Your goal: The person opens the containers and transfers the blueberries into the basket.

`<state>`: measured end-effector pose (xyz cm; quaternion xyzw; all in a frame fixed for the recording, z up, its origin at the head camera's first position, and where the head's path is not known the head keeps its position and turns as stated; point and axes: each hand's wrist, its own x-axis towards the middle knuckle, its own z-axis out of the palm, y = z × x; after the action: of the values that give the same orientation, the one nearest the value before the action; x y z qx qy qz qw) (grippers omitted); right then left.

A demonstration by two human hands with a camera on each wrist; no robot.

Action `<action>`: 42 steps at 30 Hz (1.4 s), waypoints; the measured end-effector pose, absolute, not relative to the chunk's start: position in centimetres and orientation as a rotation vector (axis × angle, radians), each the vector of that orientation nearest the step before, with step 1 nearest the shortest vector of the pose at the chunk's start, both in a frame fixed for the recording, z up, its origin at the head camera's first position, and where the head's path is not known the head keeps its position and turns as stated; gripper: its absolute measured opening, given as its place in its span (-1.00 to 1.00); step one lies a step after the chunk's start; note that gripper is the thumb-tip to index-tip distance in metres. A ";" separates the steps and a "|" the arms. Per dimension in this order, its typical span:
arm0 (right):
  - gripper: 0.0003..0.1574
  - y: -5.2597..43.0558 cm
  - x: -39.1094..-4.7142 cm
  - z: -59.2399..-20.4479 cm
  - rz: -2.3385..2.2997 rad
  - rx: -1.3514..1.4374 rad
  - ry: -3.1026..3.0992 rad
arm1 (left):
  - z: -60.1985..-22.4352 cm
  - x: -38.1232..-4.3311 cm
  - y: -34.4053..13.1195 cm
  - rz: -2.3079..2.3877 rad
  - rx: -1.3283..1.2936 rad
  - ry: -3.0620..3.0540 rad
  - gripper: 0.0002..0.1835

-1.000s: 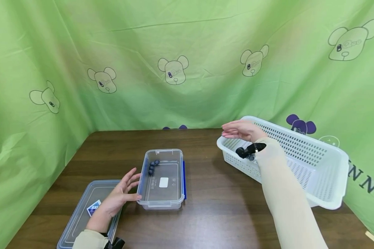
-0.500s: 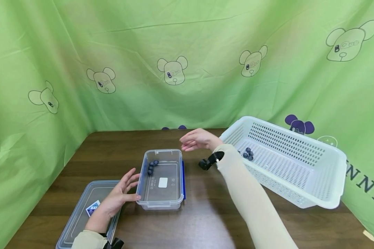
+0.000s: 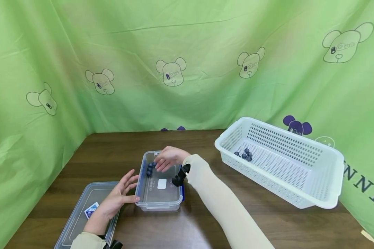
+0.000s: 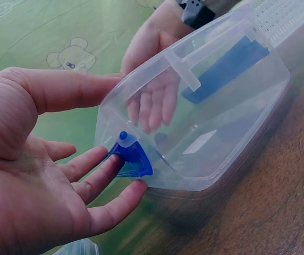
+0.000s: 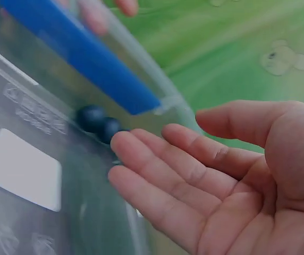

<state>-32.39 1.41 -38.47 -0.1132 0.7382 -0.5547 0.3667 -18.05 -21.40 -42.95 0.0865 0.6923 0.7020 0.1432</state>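
Observation:
A clear plastic food container (image 3: 159,206) with blue side clips stands without its lid on the table. Several blueberries (image 3: 149,169) lie in its back left corner. My left hand (image 3: 116,199) is at the container's left side, thumb at the rim and fingers loosely spread by the blue clip (image 4: 133,159) in the left wrist view. Reaching inside from the right, my right hand (image 3: 170,159) has its fingers extended and slightly bent. In the right wrist view its fingertips are right at the blueberries (image 5: 92,118), partly hiding them.
A white perforated basket (image 3: 311,199) stands on the right, with several blueberries (image 3: 246,154) in its left end. The container's clear lid (image 3: 76,221) lies at the front left, under my left forearm. A green curtain (image 3: 205,100) hangs behind the table.
My right hand has moved left from over the basket to inside the container, at the blueberries. The blueberries in the basket have come into sight. My left hand stays at the container.

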 end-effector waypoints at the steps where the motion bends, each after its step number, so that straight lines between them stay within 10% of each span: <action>1: -0.60 1.1 -32.3 -38.7 -1.406 -0.284 1.908 | -42.9 -18.0 -21.4 2.025 0.248 1.996 0.09; 42: -0.88 -2.6 -30.1 -40.9 -1.377 -0.220 1.889 | -42.9 -17.9 -21.5 2.016 0.268 1.985 0.10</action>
<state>-30.09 -2.61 -40.93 -0.0865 0.7420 -0.5408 0.3866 -17.91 -21.46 -42.90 0.0934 0.6905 0.7016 0.1493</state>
